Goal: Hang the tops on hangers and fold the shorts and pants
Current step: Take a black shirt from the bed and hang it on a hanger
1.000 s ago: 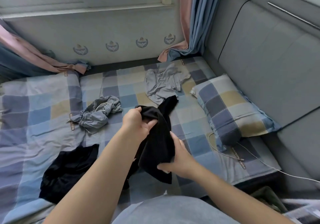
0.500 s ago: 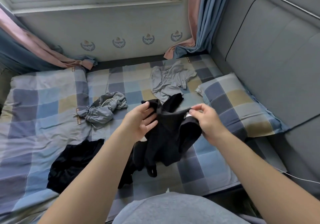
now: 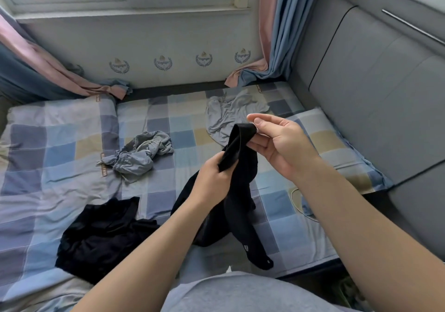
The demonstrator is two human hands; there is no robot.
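Both hands hold a black garment (image 3: 238, 205) above the checked bed (image 3: 72, 157). My left hand (image 3: 213, 181) grips a bunched band of it at the middle. My right hand (image 3: 279, 145) pinches the garment's upper edge between thumb and forefinger, higher and to the right. The rest of the black cloth hangs down and trails onto the bed near its front edge. A second black garment (image 3: 101, 234) lies crumpled at the front left. Crumpled grey shorts (image 3: 142, 157) sit mid-bed, and a light grey top (image 3: 231, 116) lies spread at the back.
A checked pillow (image 3: 337, 152) leans against the grey padded headboard (image 3: 375, 90) on the right, with a white cable (image 3: 298, 203) beside it. Pink and blue curtains (image 3: 272, 34) hang by the window wall behind the bed. No hangers are in view.
My right hand has risen and drawn the garment's edge up and to the right. My left hand has closed on the cloth lower down, stretching a band between the hands.
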